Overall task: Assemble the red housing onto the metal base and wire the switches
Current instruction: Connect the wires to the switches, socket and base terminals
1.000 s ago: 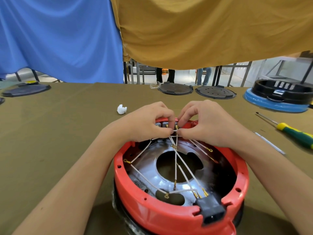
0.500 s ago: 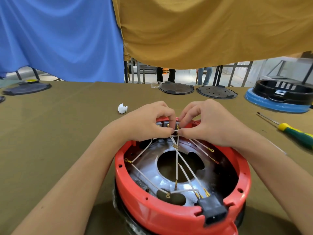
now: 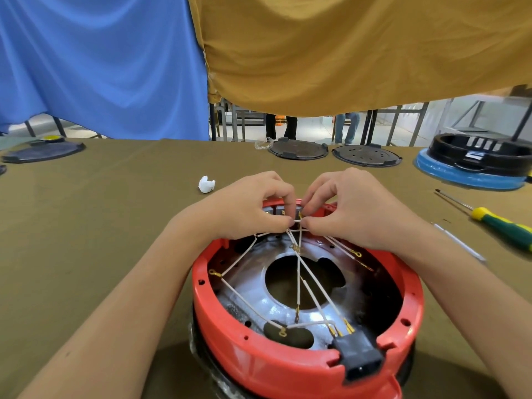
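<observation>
With red housing (image 3: pixel 288 367) seated over metal base (image 3: pixel 253 286) at near edge of surface (image 3: pixel 100 220), left hand (image 3: pixel 247 208) and right hand (image 3: pixel 354 208) both pinching one white wire (image 3: pixel 298 221) at far rim, likely steadying it for a switch terminal.

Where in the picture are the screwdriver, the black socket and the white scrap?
screwdriver (image 3: pixel 502 224): head view, on its green and yellow handle.
black socket (image 3: pixel 357 354): head view, on its top face at the red rim.
white scrap (image 3: pixel 206 184): head view, on its middle.
</observation>
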Available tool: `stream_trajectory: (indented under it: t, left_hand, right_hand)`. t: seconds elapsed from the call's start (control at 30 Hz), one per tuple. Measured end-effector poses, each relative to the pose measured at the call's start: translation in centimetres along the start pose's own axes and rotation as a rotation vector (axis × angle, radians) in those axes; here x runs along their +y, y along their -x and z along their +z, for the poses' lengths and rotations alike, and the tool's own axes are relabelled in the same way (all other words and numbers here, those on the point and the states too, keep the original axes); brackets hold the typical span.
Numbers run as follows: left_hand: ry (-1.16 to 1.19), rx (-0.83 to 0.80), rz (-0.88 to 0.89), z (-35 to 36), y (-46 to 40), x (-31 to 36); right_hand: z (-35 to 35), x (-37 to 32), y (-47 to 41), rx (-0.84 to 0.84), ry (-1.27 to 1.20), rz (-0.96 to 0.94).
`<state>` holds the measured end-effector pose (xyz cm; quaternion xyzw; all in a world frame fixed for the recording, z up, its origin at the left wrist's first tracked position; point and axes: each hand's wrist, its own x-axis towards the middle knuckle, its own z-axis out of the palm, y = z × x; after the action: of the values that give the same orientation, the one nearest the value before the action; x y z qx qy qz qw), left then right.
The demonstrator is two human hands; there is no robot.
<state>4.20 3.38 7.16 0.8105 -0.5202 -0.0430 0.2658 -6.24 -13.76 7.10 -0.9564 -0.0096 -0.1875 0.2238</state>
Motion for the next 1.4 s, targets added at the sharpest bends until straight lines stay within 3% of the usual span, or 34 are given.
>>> stream_trajectory:
  t: [0.2, 0.37, 0.73, 0.97, 1.4]
  left_hand:
    - [-0.010, 0.009, 0.000, 0.1, 0.0, 0.0]
    - [-0.044, 0.028, 0.026, 0.1, 0.0, -0.1]
    - [-0.054, 0.035, 0.034, 0.2, -0.2, -0.1]
    - [-0.037, 0.076, -0.001, 0.1, 0.0, -0.1]
    - [-0.056, 0.055, -0.008, 0.2, -0.1, -0.3]
  right_hand:
    - [0.1, 0.0, 0.1, 0.053, 0.079, 0.020]
    - [0.2, -0.3, 0.2, -0.078, 0.086, 0.059]
    - [0.2, -0.3, -0.4, -0.077, 0.155, 0.064]
    - [0.1, -0.5, 0.3, -0.024, 0.081, -0.022]
    - [0.0, -1.5, 0.4, -0.029, 0.282, -0.101]
